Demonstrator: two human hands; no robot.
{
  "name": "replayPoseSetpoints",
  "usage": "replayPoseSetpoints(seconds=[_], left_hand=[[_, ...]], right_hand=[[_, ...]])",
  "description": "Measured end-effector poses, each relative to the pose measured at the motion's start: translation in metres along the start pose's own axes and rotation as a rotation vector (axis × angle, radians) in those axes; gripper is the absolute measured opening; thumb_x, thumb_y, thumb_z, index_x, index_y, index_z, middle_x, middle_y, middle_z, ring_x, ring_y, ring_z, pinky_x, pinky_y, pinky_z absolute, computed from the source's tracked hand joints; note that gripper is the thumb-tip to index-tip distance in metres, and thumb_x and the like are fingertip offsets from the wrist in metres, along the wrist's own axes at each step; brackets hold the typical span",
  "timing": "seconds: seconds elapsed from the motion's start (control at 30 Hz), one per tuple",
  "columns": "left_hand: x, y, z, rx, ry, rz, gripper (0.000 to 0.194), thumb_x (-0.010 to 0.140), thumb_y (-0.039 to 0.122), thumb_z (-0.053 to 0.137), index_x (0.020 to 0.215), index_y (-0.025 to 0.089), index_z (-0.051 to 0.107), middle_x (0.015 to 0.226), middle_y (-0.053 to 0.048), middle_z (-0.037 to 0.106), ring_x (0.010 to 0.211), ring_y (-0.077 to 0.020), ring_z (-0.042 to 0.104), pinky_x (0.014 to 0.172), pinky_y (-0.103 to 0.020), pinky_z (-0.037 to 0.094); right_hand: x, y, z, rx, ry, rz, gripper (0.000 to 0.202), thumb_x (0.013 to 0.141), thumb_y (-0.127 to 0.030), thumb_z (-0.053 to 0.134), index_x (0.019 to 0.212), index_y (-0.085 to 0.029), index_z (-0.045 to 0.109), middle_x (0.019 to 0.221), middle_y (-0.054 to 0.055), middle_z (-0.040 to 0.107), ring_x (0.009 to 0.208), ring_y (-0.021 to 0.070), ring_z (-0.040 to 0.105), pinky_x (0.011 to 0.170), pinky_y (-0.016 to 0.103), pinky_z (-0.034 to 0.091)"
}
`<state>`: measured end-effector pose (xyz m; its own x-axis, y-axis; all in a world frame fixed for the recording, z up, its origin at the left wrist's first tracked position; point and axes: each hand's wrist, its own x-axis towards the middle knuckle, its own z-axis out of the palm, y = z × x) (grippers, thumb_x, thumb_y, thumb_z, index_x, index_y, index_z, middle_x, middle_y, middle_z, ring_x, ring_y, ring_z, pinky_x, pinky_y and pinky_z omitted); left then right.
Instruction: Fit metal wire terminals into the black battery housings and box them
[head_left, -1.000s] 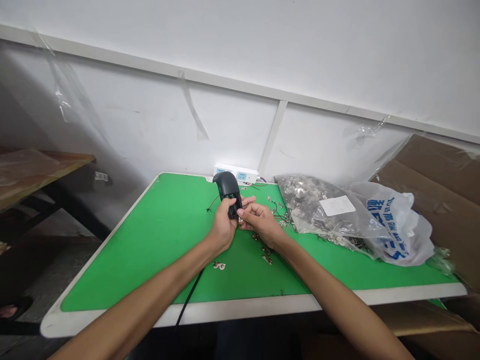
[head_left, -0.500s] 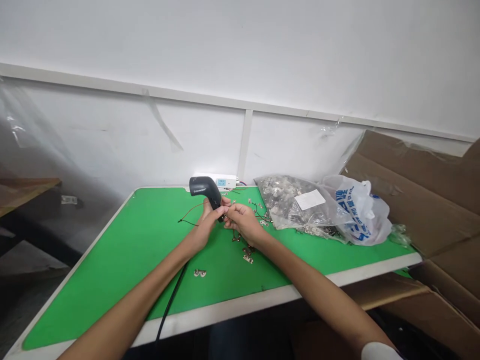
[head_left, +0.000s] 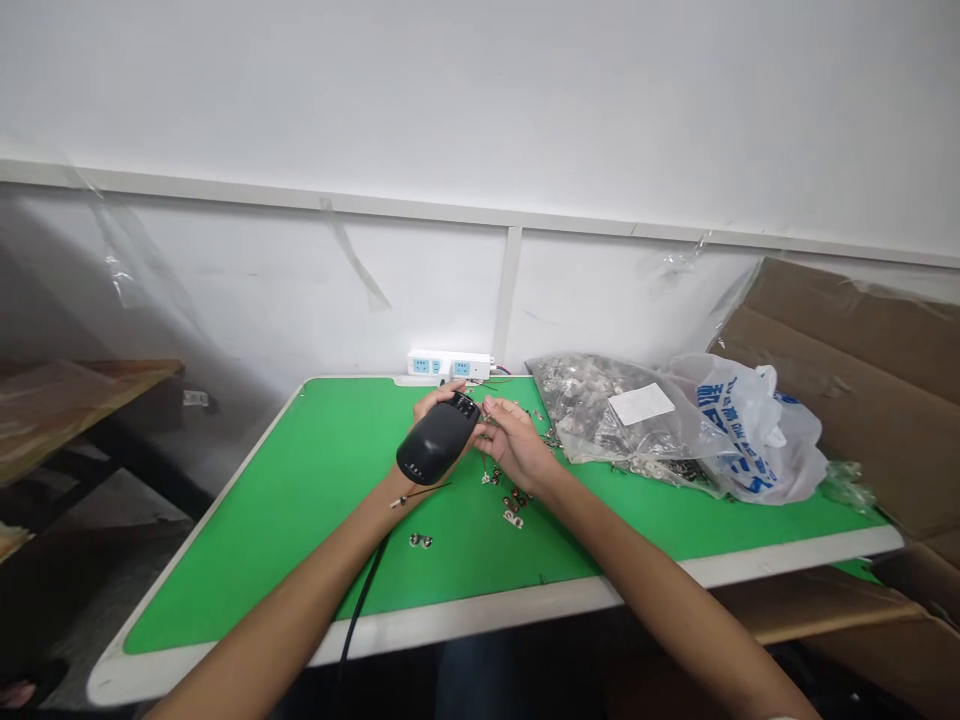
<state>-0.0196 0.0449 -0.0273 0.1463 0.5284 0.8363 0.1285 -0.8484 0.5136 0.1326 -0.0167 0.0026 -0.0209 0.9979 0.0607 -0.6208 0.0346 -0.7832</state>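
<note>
Mid-assembly work on a dark handheld barcode scanner (head_left: pixel 437 449), held above the far middle of the green table (head_left: pixel 300 520). Left hand (head_left: pixel 435 405) wrapped around the scanner from behind, mostly hidden by its body, fingers showing over the upper end at about 12 o'clock of it. Right hand (head_left: pixel 517 447) just at 3 o'clock of the scanner, fingertips pinched at its open upper end, apparently on a small part or wire; too small to tell which. Thin wire (head_left: pixel 420 492) trailing out at 6 o'clock of the scanner.

Small metal clips (head_left: pixel 514 505) scattered at 5 o'clock of the hands, one pair (head_left: pixel 421 541) nearer the front edge. Clear bag of metal parts (head_left: pixel 600 400) at 3 o'clock, white printed bag (head_left: pixel 750 440) beyond it, power strip (head_left: pixel 448 366) at 12 o'clock against the wall.

Likely step: seating a small fitting inside the scanner end. Next move probably calls for a steady left grip and fine fingertip pressure from the right.
</note>
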Motion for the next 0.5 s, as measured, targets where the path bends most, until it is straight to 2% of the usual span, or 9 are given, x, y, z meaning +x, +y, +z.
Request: replayPoseSetpoints(seconds=[0.07,0.17,0.27,0.37,0.43,0.5], left_hand=[[-0.005,-0.009,-0.003,-0.070,-0.049,0.045,0.056,0.084,0.039,0.084,0.129,0.028,0.051,0.142,-0.013,0.065,0.133,-0.0295,0.065,0.116,-0.053,0.051],[-0.007,-0.011,-0.010,-0.054,-0.207,0.031,0.045,0.087,0.031,0.079,0.126,0.028,0.057,0.147,-0.010,0.064,0.137,-0.0298,0.063,0.117,-0.053,0.050],[-0.001,-0.002,-0.014,-0.029,-0.310,-0.111,0.051,0.090,0.029,0.073,0.138,0.028,0.057,0.156,-0.009,0.058,0.143,-0.0306,0.058,0.122,-0.052,0.046],[0.011,0.008,-0.012,-0.147,-0.385,-0.280,0.065,0.088,0.030,0.072,0.150,0.026,0.053,0.164,-0.010,0.050,0.149,-0.0328,0.051,0.123,-0.049,0.045],[0.017,0.013,-0.011,-0.289,-0.479,-0.386,0.073,0.084,0.027,0.074,0.153,0.025,0.051,0.162,-0.012,0.051,0.145,-0.0336,0.055,0.118,-0.048,0.050],[0.022,0.018,-0.013,-0.410,-0.563,-0.491,0.078,0.082,0.024,0.074,0.156,0.025,0.049,0.158,-0.014,0.055,0.132,-0.0314,0.065,0.109,-0.045,0.055]], right_hand=[[-0.001,-0.001,0.002,0.027,-0.047,0.020,0.043,0.071,-0.049,0.095,0.082,-0.022,0.063,0.082,-0.003,0.068,0.068,0.0112,0.062,0.069,0.027,0.057],[-0.001,-0.002,0.002,0.001,-0.089,0.049,0.042,0.072,-0.049,0.095,0.076,-0.022,0.062,0.066,-0.006,0.057,0.057,0.0085,0.049,0.060,0.024,0.051],[0.001,-0.004,0.000,-0.043,-0.048,-0.003,0.045,0.072,-0.050,0.094,0.072,-0.021,0.060,0.063,-0.007,0.053,0.056,0.0078,0.043,0.056,0.022,0.044],[0.003,-0.007,-0.003,-0.101,-0.010,-0.037,0.047,0.068,-0.053,0.095,0.073,-0.020,0.061,0.070,-0.004,0.060,0.063,0.0097,0.051,0.061,0.024,0.047],[0.003,-0.010,-0.004,-0.156,0.000,-0.036,0.050,0.064,-0.056,0.096,0.074,-0.020,0.063,0.074,-0.003,0.063,0.068,0.0115,0.056,0.067,0.026,0.049],[0.003,-0.013,-0.004,-0.218,0.008,-0.040,0.051,0.062,-0.058,0.096,0.073,-0.020,0.064,0.073,-0.003,0.063,0.068,0.0123,0.056,0.067,0.027,0.049]])
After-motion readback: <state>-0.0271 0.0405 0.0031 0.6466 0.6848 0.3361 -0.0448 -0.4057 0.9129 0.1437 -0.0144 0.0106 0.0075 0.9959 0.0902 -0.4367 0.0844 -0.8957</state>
